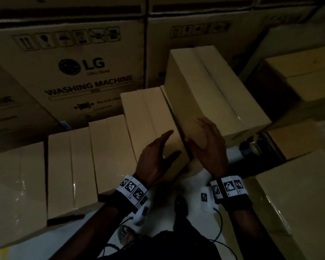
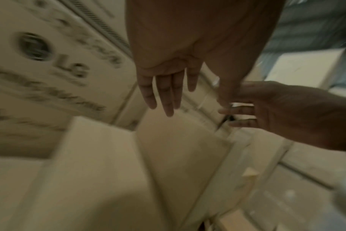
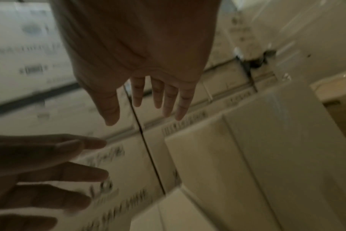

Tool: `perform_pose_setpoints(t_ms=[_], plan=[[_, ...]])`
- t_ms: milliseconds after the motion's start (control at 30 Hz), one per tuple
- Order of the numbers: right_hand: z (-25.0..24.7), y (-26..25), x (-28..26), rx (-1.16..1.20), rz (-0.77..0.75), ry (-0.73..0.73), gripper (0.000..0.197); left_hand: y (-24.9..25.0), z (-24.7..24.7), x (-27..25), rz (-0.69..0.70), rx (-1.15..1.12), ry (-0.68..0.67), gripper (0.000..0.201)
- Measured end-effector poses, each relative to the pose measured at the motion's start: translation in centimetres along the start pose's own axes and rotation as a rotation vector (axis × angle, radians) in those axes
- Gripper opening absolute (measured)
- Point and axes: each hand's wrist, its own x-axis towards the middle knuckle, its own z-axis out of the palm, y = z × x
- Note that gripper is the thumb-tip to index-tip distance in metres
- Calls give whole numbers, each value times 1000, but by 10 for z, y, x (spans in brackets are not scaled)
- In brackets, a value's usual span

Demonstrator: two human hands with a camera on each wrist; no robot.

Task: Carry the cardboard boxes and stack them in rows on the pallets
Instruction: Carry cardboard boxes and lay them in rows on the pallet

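Boxes in a plain row step away toward eleven o'clock, and the raised box (image 1: 210,91) sits at one o'clock, tilted against the next box in the row (image 1: 148,117). The right hand (image 1: 208,147) lies flat on its near end, fingers straight. The left hand (image 1: 158,156) hovers just beside, fingers spread and holding nothing. To seat it well, the person would probably push evenly from the near end and steady the left side, so it drops flush. Washing-machine cartons (image 1: 77,68) stand behind at twelve.
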Motion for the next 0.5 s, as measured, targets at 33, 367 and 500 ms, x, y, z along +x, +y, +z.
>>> perform_pose_setpoints(t_ms=[33, 367, 500], plan=[[-17, 6, 11, 0, -15, 23, 62, 15, 10, 11, 32, -4, 42, 64], [-131, 145, 112, -57, -2, -9, 66, 94, 125, 108, -49, 5, 155, 80], [-151, 199, 146, -85, 62, -113, 75, 103, 154, 129, -187, 22, 156, 83]])
